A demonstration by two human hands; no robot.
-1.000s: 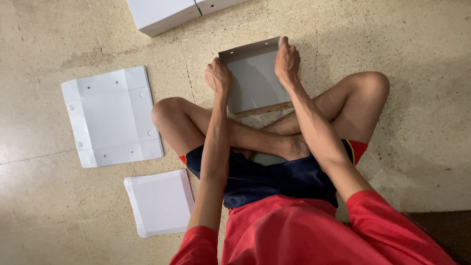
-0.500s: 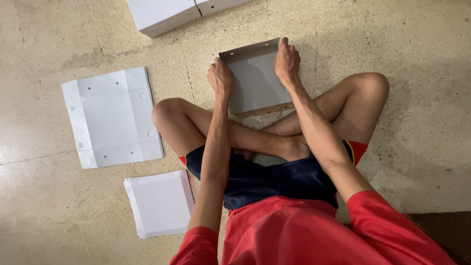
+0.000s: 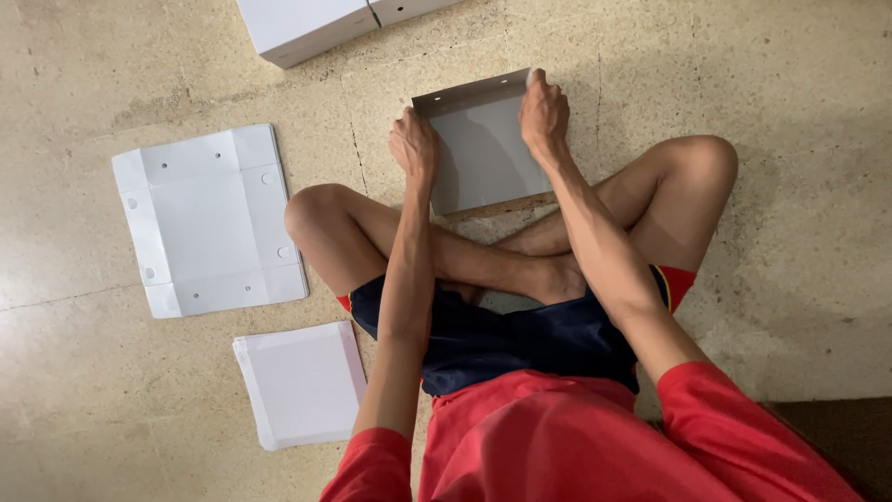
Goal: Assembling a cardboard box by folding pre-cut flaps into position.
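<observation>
A speckled beige floor (image 3: 790, 279) carries everything. On it, a half-folded grey box (image 3: 483, 149) sits at centre, a flat unfolded white sheet (image 3: 209, 218) lies left, a smaller white stack (image 3: 302, 383) nearer, and white boxes (image 3: 316, 23) at the far edge.

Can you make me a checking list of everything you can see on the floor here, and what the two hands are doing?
Surface: speckled beige floor, with thin cracks.
Job's things: half-folded grey box, far flap standing up, in front of the crossed legs.
Clutter: flat white cut-out sheet with small holes, lying left; smaller white folded piece nearer the person; white boxes at the top edge.
Hands: left hand grips the box's left edge; right hand grips its far right corner.
Cables: nothing seen.
Surroundings: person sits cross-legged in a red shirt and dark shorts; dark patch at bottom right.
</observation>
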